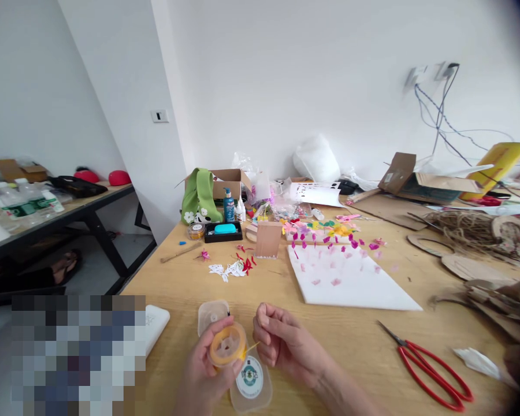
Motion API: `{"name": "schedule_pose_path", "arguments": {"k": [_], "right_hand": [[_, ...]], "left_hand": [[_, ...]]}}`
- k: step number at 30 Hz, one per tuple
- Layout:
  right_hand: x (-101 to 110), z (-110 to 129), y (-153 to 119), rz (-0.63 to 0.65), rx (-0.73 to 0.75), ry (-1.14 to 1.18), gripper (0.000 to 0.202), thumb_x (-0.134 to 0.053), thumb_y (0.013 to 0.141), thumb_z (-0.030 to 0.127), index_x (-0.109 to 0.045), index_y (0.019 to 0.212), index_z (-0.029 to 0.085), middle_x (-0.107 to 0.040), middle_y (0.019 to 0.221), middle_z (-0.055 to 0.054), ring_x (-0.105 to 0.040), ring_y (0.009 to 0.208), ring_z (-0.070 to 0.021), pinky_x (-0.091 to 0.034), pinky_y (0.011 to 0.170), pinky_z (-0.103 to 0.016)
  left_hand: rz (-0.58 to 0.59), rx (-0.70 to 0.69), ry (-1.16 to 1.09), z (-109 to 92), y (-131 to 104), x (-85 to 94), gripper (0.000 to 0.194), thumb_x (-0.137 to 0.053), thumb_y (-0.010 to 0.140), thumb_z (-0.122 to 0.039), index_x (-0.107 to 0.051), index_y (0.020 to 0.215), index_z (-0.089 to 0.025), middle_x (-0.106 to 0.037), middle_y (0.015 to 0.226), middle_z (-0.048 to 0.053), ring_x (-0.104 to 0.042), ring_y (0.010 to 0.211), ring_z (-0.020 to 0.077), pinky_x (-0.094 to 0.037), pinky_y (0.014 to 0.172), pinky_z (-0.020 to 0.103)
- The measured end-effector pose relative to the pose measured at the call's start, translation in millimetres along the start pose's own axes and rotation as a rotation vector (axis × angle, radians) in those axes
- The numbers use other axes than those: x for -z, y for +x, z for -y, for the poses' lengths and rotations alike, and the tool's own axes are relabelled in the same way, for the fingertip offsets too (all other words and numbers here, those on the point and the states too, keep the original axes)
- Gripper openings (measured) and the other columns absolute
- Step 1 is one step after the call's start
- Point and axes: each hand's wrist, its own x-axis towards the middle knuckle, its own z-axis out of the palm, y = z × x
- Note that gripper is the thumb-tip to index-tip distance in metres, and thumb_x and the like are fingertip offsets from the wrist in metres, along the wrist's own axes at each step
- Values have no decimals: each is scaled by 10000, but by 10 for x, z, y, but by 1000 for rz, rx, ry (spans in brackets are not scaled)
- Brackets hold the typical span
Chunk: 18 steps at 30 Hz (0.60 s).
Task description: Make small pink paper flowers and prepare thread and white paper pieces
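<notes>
My left hand (208,370) is wrapped round a clear spool of yellow thread (227,345), held above the table at the front. A short yellow strand runs from the spool's right side toward my right hand (281,341), whose fingers are curled with thumb and forefinger pressed together. Whether the strand reaches that pinch is too fine to tell. Beneath the spool lies a clear plastic case with a round label (249,378), and its other part (212,315) shows behind my left hand.
Red-handled scissors (433,370) lie at the right. A white foam board (351,277) bears small pink pieces. White and red bits (229,270), a cardboard piece (268,240) and a black tray (223,232) stand or lie farther back. Brown cord and cardboard crowd the right side.
</notes>
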Motion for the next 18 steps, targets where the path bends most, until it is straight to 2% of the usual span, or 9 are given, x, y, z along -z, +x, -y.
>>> {"name": "schedule_pose_path", "arguments": {"k": [6,10,14,18], "right_hand": [[63,-20,12,-43,-59,-167,388,-821,677,390,-536,804,160,-568,553,53,-505,409,-61,-380,437,-182],[106,-46,21,-77,-118,-430,448,-866,587,404,-612,822,120,-600,608,34,-523,465,-60,-398,486,-196],[130,-96,18,-53,-176,-667,463,-835,584,489,-657,752,95,-582,594,25,-471,494,-55,-358,504,-209],[144,-102,7,-79,-114,-703,435,-836,596,468,-617,716,112,-539,587,46,-443,530,-55,-324,515,-206]], "left_hand": [[-11,-148,218,32,-33,16,547,-789,591,-376,-654,1096,-215,-666,1146,89,-631,1033,252,-517,887,301],[-39,-285,314,71,-13,53,473,-719,672,-374,-634,1114,-230,-607,1230,89,-590,1112,269,-482,955,358],[-61,-374,388,102,-1,79,438,-686,708,-342,-619,1131,-252,-589,1239,77,-573,1131,269,-463,966,385],[-36,-389,437,91,5,117,435,-684,717,-319,-615,1143,-262,-594,1234,68,-571,1132,266,-460,969,387]]}}
